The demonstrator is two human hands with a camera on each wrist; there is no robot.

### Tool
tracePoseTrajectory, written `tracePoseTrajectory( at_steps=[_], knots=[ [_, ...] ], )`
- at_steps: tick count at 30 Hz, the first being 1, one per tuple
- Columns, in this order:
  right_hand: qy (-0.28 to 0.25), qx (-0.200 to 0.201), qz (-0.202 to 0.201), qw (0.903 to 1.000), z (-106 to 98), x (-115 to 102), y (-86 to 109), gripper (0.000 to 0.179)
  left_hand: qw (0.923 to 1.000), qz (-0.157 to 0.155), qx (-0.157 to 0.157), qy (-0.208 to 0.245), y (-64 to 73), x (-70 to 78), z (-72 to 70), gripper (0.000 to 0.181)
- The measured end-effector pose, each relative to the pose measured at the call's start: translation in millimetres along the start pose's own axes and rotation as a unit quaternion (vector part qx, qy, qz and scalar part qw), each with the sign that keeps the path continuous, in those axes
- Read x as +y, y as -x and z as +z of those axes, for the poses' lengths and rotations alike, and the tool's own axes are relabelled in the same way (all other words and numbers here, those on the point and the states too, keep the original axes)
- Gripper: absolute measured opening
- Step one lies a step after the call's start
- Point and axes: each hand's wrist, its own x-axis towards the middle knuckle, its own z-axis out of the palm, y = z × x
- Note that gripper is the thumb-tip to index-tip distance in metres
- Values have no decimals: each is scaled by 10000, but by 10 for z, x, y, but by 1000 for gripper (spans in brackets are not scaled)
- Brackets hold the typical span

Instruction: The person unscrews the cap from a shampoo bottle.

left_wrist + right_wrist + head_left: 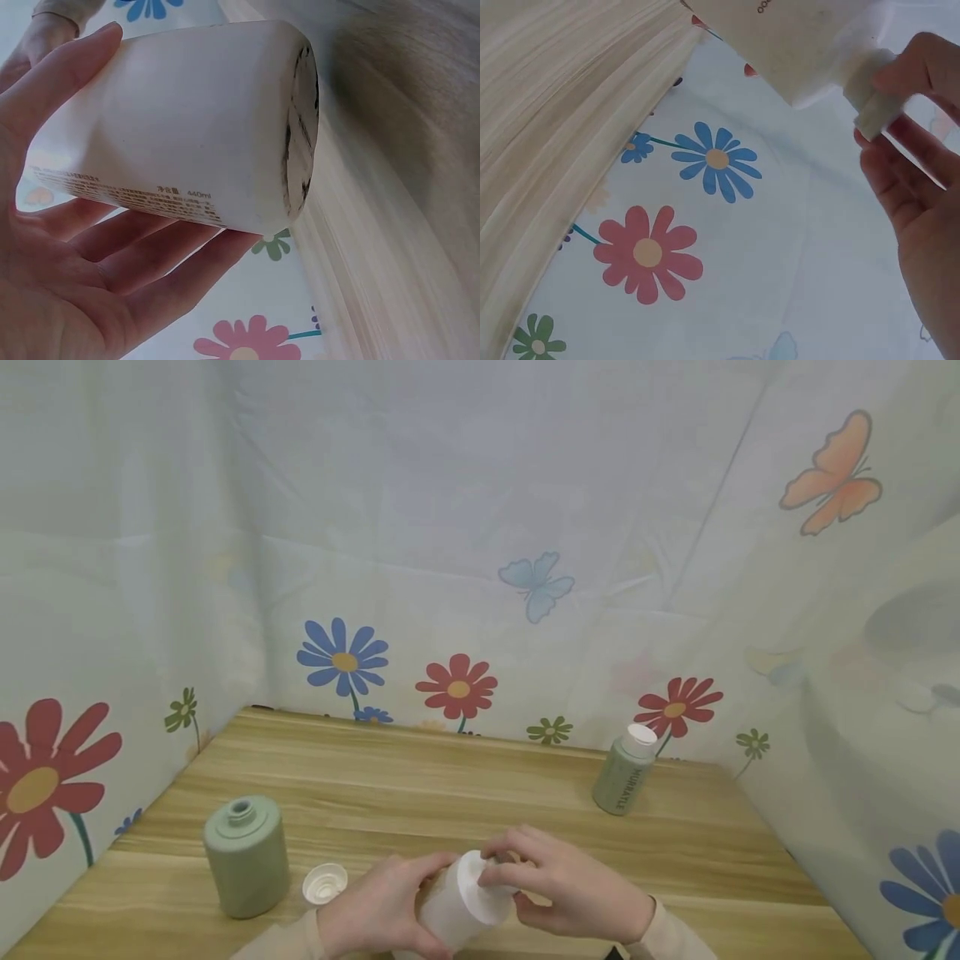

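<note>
Tilted over the near part of the table is a white bottle (448,912) with fine brown print along its side and dark marks on its base. My left hand (384,900) grips its body, thumb on one side and fingers spread along the other in the left wrist view. With thumb and fingertips, my right hand (562,883) pinches the pale cap (874,94) at the bottle's neck. A round white lid (326,884) lies on the table beside my left hand, its ringed inside facing up.
An uncapped green bottle (247,858) stands upright at the left of the wooden table (420,785). Toward the back right is a smaller green bottle (624,772) with a white cap and dark lettering. Flower-printed cloth (420,568) hangs behind and along both sides.
</note>
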Motion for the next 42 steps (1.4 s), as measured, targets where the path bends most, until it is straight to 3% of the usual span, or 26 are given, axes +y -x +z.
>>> tracePoseTrajectory(
  at_steps=[6, 10, 17, 25, 32, 42],
  knots=[
    [203, 413, -68, 9989, 9, 14, 6, 53, 9999, -14, 119, 24, 7, 0, 4, 73],
    [17, 589, 290, 9978, 39, 19, 52, 52, 9999, -89, 94, 95, 10, -8, 4, 74],
    [-720, 764, 968, 9898, 178, 87, 158, 57, 9995, -187, 226, 64, 18, -54, -10, 78],
    [-1371, 978, 1362, 9763, 353, 216, 315, 55, 9982, -196, 526, 190, -26, -113, -9, 84],
    [-1694, 719, 2173, 9586, 446, 289, 449, 49, 9940, -241, 817, 683, -97, -185, -10, 80],
    [-1974, -6, 2338, 9520, 697, 347, 492, 48, 9879, -413, 979, 1130, -117, -256, 35, 85]
  ],
)
